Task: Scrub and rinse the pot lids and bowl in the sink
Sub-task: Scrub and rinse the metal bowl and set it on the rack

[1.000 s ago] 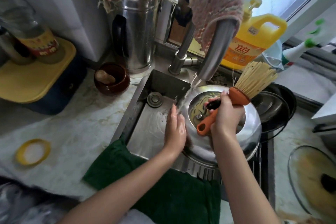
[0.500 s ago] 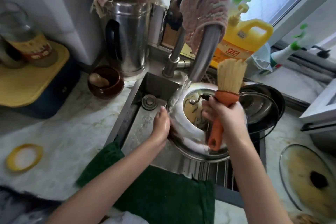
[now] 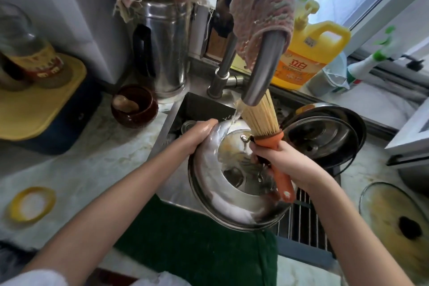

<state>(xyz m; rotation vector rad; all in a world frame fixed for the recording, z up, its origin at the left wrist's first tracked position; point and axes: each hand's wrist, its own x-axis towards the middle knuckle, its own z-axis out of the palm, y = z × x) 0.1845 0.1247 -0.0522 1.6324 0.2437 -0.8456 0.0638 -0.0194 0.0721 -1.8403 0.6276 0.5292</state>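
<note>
The pot lid [image 3: 222,204] is polished steel, wet and glossy. The brush [image 3: 261,118] has stiff straw-like bristles and a smooth orange plastic handle. The faucet [image 3: 262,69] is brushed metal, draped in knitted cloth [image 3: 264,7]; the worktop [image 3: 97,158] looks like veined stone.

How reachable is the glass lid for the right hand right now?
Probably not yet: the right hand grips the brush, so it is occupied. The way looks free, though; the glass lid lies uncovered just to its right.

Detergent jug [image 3: 308,58], steel flask [image 3: 162,49] at back; grn cloth [image 3: 197,246] front.
</note>
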